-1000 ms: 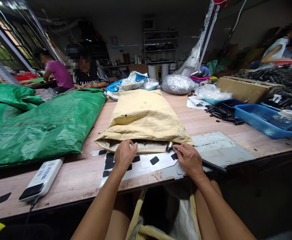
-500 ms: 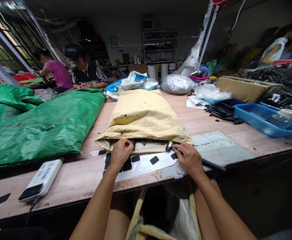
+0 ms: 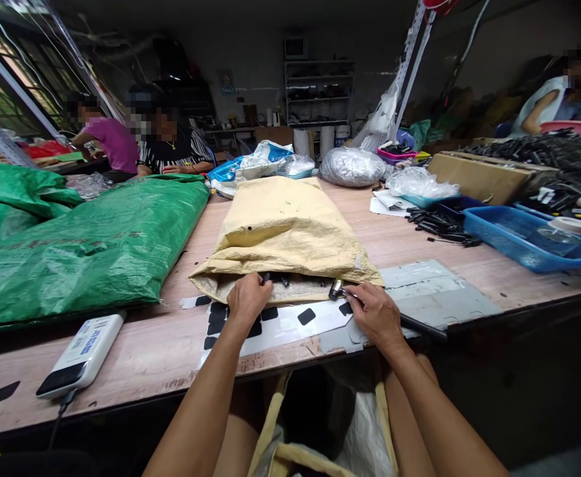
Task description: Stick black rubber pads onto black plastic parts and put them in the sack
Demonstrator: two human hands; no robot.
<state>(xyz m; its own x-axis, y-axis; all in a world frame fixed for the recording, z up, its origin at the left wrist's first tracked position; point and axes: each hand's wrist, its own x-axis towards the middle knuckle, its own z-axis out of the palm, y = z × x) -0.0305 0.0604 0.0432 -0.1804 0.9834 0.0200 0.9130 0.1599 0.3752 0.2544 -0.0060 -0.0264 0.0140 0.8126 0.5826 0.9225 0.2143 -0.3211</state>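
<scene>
A cream woven sack [image 3: 290, 225] lies flat on the table, its open mouth facing me. Dark parts [image 3: 285, 281] show inside the opening. My left hand [image 3: 247, 297] is at the left of the mouth, fingers closed on a small black part [image 3: 265, 277] that is mostly hidden. My right hand [image 3: 377, 311] grips a small hammer [image 3: 336, 289] by its dark handle, close behind the head. The metal head rests near the sack's lower lip. Black rounded squares [image 3: 307, 317] lie on a white sheet [image 3: 285, 333] beneath the hands.
A large green sack [image 3: 91, 245] and a white power bank [image 3: 81, 354] with a cable are at left. To the right are a grey board [image 3: 434, 291], a blue tray [image 3: 523, 248] and piled black parts [image 3: 444, 227]. Another sack [image 3: 297, 457] hangs open below the table edge. Several people sit beyond.
My left hand has moved slightly right and up along the sack's mouth, and a black part now shows at its fingertips. My right hand and the hammer have hardly moved.
</scene>
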